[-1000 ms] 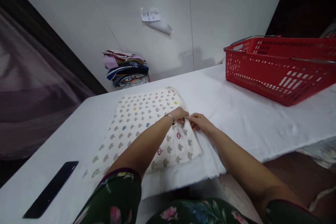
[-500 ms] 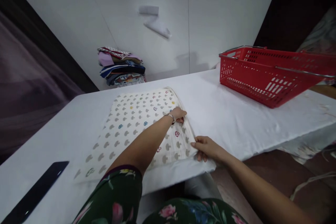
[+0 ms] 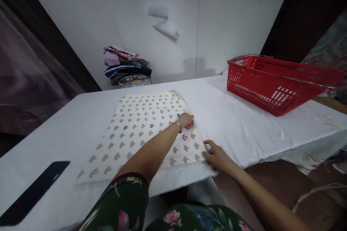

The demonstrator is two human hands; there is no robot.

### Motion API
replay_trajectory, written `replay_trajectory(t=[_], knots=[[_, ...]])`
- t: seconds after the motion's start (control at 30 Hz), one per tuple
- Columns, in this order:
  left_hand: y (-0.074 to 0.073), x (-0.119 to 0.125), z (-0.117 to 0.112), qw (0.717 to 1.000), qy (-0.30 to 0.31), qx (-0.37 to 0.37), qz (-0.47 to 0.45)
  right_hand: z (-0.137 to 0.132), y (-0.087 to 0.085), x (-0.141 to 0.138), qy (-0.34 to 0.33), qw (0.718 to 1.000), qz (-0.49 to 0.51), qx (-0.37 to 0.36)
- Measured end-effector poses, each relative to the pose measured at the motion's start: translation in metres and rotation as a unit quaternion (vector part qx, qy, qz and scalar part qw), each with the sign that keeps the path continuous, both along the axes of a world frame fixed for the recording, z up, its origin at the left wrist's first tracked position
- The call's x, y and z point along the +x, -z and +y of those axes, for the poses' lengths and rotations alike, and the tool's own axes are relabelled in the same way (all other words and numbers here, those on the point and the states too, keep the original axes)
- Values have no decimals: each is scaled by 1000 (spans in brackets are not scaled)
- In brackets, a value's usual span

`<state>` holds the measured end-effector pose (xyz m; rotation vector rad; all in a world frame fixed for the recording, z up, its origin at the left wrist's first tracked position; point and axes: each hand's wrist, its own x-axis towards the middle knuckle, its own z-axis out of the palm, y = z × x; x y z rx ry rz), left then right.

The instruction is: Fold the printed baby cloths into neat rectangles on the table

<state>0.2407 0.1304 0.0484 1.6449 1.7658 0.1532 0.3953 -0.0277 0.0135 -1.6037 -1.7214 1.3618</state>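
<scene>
A cream cloth printed with small grey and coloured mushrooms [image 3: 141,130] lies flat on the white-covered table [image 3: 238,122]. My left hand [image 3: 185,120], with a bracelet at the wrist, rests on the cloth's right edge with its fingers curled onto the fabric. My right hand [image 3: 217,157] is at the cloth's near right corner, fingers closed on the fabric edge.
A red plastic basket [image 3: 273,81] with metal handles stands at the table's right end. A stack of folded clothes [image 3: 127,68] sits at the back against the white wall. A dark flat phone [image 3: 32,193] lies near the front left edge.
My right hand has slid from beside the left hand along the cloth's right edge down to the near right corner. The left hand has stayed in place.
</scene>
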Motion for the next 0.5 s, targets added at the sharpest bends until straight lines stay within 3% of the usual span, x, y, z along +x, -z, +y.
replay_trajectory(t=[0.17,0.3,0.43,0.5], knots=[[6,-17,-38,990,65,124,12,0,5,-2,1,1000,-9,11],[27,-20,-66,938,182,287,76,-3,4,-4,-14,993,-101,54],[46,-19,-75,915,194,340,98,-2,-8,-7,-46,951,-275,131],[49,-19,-75,913,191,348,95,4,-22,-13,-42,932,-306,188]])
